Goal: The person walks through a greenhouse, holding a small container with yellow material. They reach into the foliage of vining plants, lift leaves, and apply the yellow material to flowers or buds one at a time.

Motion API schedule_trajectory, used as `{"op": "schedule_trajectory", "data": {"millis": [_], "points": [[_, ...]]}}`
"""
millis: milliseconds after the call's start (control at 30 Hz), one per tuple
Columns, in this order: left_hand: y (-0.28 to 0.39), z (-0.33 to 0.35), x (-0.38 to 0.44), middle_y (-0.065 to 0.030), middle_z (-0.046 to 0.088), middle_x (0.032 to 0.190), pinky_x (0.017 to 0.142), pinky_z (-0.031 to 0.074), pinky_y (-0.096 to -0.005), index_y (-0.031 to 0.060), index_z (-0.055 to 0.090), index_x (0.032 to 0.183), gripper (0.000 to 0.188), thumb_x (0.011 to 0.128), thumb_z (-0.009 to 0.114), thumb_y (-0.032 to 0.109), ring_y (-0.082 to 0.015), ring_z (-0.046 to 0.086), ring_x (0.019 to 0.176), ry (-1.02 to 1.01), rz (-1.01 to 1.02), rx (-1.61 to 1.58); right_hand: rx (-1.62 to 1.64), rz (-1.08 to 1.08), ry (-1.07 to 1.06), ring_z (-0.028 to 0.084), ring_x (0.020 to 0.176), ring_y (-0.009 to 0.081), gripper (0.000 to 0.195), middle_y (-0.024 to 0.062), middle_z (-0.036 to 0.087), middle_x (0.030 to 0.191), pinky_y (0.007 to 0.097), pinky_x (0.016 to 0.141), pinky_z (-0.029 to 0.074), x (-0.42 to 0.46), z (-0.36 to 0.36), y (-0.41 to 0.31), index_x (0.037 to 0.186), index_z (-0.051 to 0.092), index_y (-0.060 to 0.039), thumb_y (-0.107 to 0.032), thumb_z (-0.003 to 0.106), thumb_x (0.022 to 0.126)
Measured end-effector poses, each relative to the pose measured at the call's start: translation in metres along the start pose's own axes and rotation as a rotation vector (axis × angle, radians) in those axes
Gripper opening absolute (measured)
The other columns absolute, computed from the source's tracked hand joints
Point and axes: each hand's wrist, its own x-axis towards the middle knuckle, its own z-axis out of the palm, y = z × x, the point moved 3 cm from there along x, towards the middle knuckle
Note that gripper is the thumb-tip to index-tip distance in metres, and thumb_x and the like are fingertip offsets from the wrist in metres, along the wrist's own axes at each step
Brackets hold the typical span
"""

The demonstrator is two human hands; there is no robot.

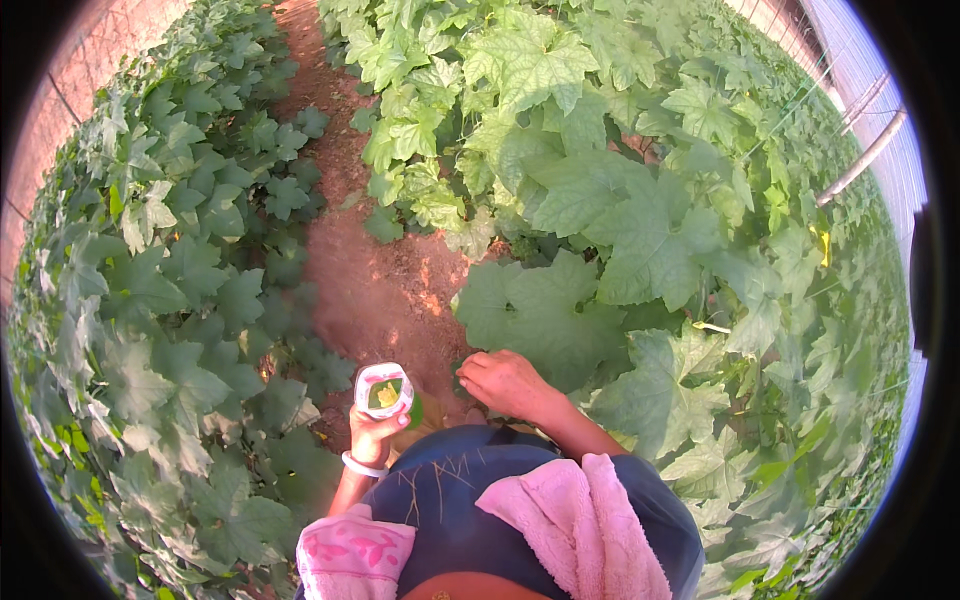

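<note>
My left hand (373,437) grips a small white plastic container (363,388) with pink markings, its open mouth turned up towards me. Inside it lies something yellow, perhaps flower parts (387,395), against a green interior. My right hand (501,382) hangs just right of the container, fingers curled and pointing left. A bit of green leaf (457,366) shows by its fingertips; whether the fingers pinch anything is hidden. Directly beyond that hand spreads a broad lobed leaf (544,315) of a gourd-like vine.
A reddish dirt path (360,262) runs ahead between dense vines (187,300) on the left and taller ones on the right. Strings and a slanted pole (862,157) stand at the right. A pink towel (577,517) hangs over my front. Yellow flowers (825,247) show among the right-hand leaves.
</note>
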Motion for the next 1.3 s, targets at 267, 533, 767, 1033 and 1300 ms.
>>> {"op": "schedule_trajectory", "data": {"millis": [267, 533, 767, 1033, 1300], "points": [[0.047, -0.064, 0.138, -0.0092, 0.068, 0.118, 0.102, 0.049, -0.0383, 0.0033, 0.054, 0.134, 0.078, 0.063, 0.086, -0.001, -0.0239, 0.065, 0.111, -0.054, 0.022, 0.031, -0.051, 0.024, -0.031, 0.066, 0.075, 0.0331, 0.012, 0.0124, 0.063, 0.082, 0.0453, 0.067, 0.054, 0.129, 0.043, 0.057, 0.082, 0.064, -0.0045, -0.016, 0.063, 0.085], [0.139, -0.101, 0.249, -0.0076, 0.07, 0.113, 0.094, 0.055, -0.0326, 0.001, 0.06, 0.129, 0.067, 0.066, 0.081, -0.009, -0.0181, 0.068, 0.103, -0.02, 0.086, -0.008, -0.143, 0.123, -0.161, 0.067, 0.081, 0.0336, 0.014, 0.012, 0.063, 0.086, 0.0445, 0.072, 0.054, 0.274, 0.055, 0.091, 0.09, 0.065, -0.0059, -0.02, 0.066, 0.089], [0.152, -0.143, 0.326, -0.008, 0.068, 0.117, 0.099, 0.05, -0.0343, 0.0015, 0.056, 0.133, 0.073, 0.066, 0.082, -0.003, -0.0199, 0.065, 0.107, 0.069, 0.036, -0.017, -0.119, 0.111, -0.336, 0.068, 0.08, 0.0346, 0.017, 0.0125, 0.064, 0.086, 0.0459, 0.07, 0.055, 0.342, 0.088, 0.125, 0.09, 0.064, -0.0046, -0.022, 0.062, 0.089], [0.17, -0.167, 0.458, -0.0089, 0.065, 0.122, 0.104, 0.046, -0.0379, 0.004, 0.051, 0.139, 0.083, 0.065, 0.087, -0.001, -0.0237, 0.062, 0.114, 0.114, 0.039, 0.013, -0.024, 0.067, -0.398, 0.069, 0.083, 0.0356, 0.016, 0.0152, 0.067, 0.087, 0.0478, 0.073, 0.055, 0.444, 0.112, 0.205, 0.088, 0.064, -0.0024, -0.018, 0.06, 0.087], [0.216, -0.154, 0.635, -0.0136, 0.063, 0.123, 0.1, 0.046, -0.039, 0.0021, 0.046, 0.142, 0.083, 0.07, 0.086, 0.011, -0.0257, 0.061, 0.11, -0.037, 0.047, 0.198, -0.081, 0.128, -0.346, 0.069, 0.085, 0.0309, 0.015, 0.0127, 0.066, 0.089, 0.0466, 0.071, 0.052, 0.571, 0.127, 0.314, 0.089, 0.065, -0.0031, -0.017, 0.062, 0.082]]}}
